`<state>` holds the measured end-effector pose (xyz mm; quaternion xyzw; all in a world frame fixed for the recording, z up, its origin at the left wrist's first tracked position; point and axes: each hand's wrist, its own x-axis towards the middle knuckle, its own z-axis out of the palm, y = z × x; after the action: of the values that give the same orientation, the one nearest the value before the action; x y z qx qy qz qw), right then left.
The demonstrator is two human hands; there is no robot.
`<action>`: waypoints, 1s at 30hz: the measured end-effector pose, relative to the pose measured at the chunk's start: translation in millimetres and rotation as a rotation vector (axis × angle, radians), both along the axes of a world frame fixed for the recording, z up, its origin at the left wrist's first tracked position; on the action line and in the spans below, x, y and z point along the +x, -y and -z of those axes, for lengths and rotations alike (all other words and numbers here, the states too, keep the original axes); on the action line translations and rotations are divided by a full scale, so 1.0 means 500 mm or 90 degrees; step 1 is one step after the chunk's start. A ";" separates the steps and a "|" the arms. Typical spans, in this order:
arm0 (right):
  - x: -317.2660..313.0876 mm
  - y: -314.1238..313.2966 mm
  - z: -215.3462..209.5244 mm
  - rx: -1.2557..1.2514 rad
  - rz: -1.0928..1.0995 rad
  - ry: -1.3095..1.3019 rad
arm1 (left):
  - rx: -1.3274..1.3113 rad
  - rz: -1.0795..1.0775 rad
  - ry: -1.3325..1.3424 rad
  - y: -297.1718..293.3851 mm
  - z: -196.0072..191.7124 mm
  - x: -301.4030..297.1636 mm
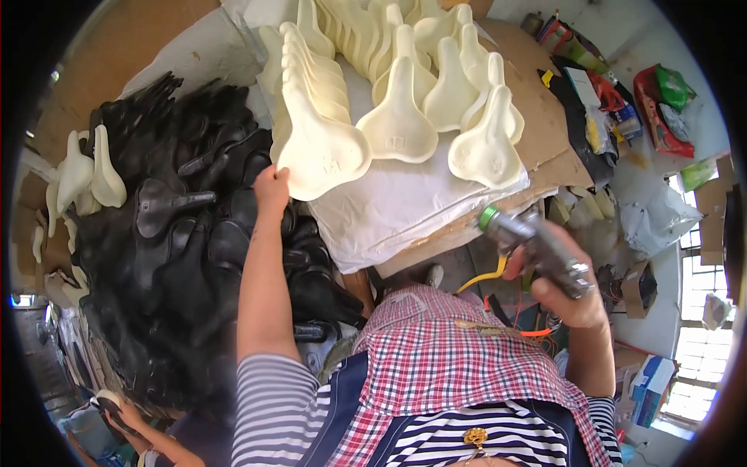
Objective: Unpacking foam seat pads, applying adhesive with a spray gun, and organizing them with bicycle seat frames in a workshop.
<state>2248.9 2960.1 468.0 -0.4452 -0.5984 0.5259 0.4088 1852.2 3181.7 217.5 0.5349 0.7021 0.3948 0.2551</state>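
My left hand grips the left edge of a cream bicycle saddle pad, the front one of a nested row on a white-covered table. The fingers are partly hidden behind the pad. To the right, my right hand is wrapped round a grey, pistol-shaped spray gun, slightly blurred. Its green-ringed tip points up and left, toward the table, apart from the pads. A yellow hose hangs near the gun. Beside the gripped pad stand another saddle pad and a smaller-looking one.
A big heap of black saddle covers lies left of the table. More cream pads sit at the far left. Another person's hands work at the lower left. Bags and tools lie along the right wall, near a clear plastic bag.
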 end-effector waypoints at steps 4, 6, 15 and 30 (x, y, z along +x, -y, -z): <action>-0.006 -0.030 0.034 -0.042 -0.018 0.176 | 0.303 -0.002 0.689 -0.036 -0.219 -0.007; -0.021 -0.040 0.028 0.002 0.030 0.121 | 0.374 -0.070 0.758 -0.062 -0.245 -0.049; -0.030 -0.036 -0.031 -0.018 0.062 0.031 | -0.140 -0.001 0.011 -0.176 0.090 -0.022; 0.075 0.030 -0.038 -0.036 0.277 0.119 | -0.021 0.194 0.490 -0.192 -0.072 0.135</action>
<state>2286.3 2945.0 486.9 -0.6219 -0.5086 0.3981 0.4428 1919.5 3277.9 253.4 0.4421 0.4744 0.5126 0.5628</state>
